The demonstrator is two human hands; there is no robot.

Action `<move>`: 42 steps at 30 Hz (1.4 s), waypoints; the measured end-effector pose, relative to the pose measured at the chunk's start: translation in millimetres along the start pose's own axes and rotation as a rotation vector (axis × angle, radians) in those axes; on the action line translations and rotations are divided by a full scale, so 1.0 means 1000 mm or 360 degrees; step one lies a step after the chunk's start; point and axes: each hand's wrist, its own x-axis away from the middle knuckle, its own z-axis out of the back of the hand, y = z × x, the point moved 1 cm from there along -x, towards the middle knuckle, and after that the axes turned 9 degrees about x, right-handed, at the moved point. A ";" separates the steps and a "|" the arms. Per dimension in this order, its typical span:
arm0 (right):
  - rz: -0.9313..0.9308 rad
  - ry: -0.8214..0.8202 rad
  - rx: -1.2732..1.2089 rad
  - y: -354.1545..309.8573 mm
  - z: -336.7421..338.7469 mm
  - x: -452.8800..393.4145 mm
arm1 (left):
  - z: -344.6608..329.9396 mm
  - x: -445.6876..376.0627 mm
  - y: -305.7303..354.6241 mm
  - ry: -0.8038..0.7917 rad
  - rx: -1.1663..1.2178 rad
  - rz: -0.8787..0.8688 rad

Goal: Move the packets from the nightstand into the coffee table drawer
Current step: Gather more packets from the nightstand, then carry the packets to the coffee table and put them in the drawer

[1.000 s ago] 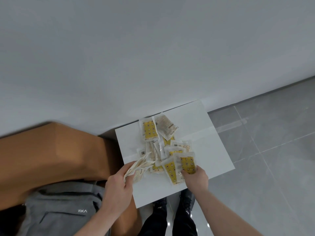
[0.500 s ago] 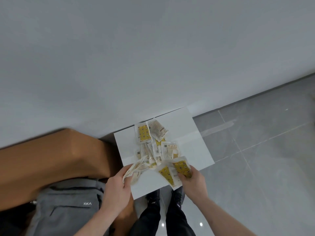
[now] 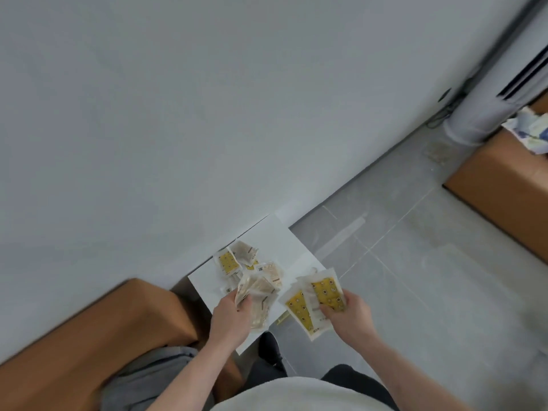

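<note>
Packet print too blurred to read; cardboard box cut off at rt edge.

This looks like a bedroom in a home. A small white nightstand stands against a plain pale wall on a grey tiled floor. Just left of the nightstand sits a brown upholstered piece, probably a bed frame, with a grey bag lying on it. Well to the right of the nightstand, in the far corner, a white standing air conditioner rises beside a second brown upholstered piece with patterned cloth on it.
</note>
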 end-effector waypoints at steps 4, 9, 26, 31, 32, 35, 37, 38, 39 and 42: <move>0.0000 0.0103 -0.0148 0.015 0.039 0.026 | -0.025 0.023 0.045 -0.0112 0.0016 -0.0112; 0.0021 0.0274 -0.0347 0.048 0.093 0.061 | -0.070 0.050 0.080 -0.0283 0.0018 -0.0129; -0.0346 0.0850 -0.0820 0.267 0.205 0.211 | -0.272 0.168 0.118 -0.0815 -0.0423 -0.0327; -0.0569 0.1114 -0.0933 0.315 0.206 0.264 | -0.348 0.187 0.131 -0.1120 -0.0719 -0.0436; -0.0612 0.1153 -0.0954 0.326 0.204 0.276 | -0.362 0.195 0.131 -0.1203 -0.0765 -0.0474; -0.0731 0.1270 -0.1028 0.358 0.197 0.312 | -0.397 0.234 0.129 -0.1382 -0.0794 -0.0560; -0.0786 0.1362 -0.1101 0.376 0.193 0.340 | -0.415 0.263 0.123 -0.1448 -0.0822 -0.0560; -0.0806 0.1412 -0.1152 0.385 0.191 0.354 | -0.424 0.276 0.117 -0.1480 -0.0826 -0.0552; -0.0819 0.1463 -0.1215 0.395 0.188 0.368 | -0.433 0.288 0.110 -0.1518 -0.0834 -0.0554; -0.0868 0.1577 -0.1319 0.429 0.181 0.418 | -0.458 0.319 0.082 -0.1619 -0.0866 -0.0586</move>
